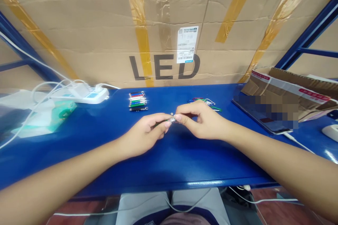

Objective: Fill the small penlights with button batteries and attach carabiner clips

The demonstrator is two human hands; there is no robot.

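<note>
Green with a silver end (172, 119), the slim tube (171, 120) is up over the blue worktop (148, 172). I have the left hand (148, 132) gripping its body, the right hand (203, 121) pinching the silver end between narrowed fingers (179, 117). Its long axis slants slightly, silver end pointing right and away; similar tubes (137, 104) lie beyond.

Piece (172, 120): mostly hidden in the left hand (149, 130); tip details too small to tell
Clips (207, 101): partly behind the right hand (202, 119)
Phone (246, 117): partly masked by blurred blocks
Sticker (186, 40): fine print unreadable
Packet (52, 117): blurred
Mouse (331, 132): cut off by the right edge
</note>
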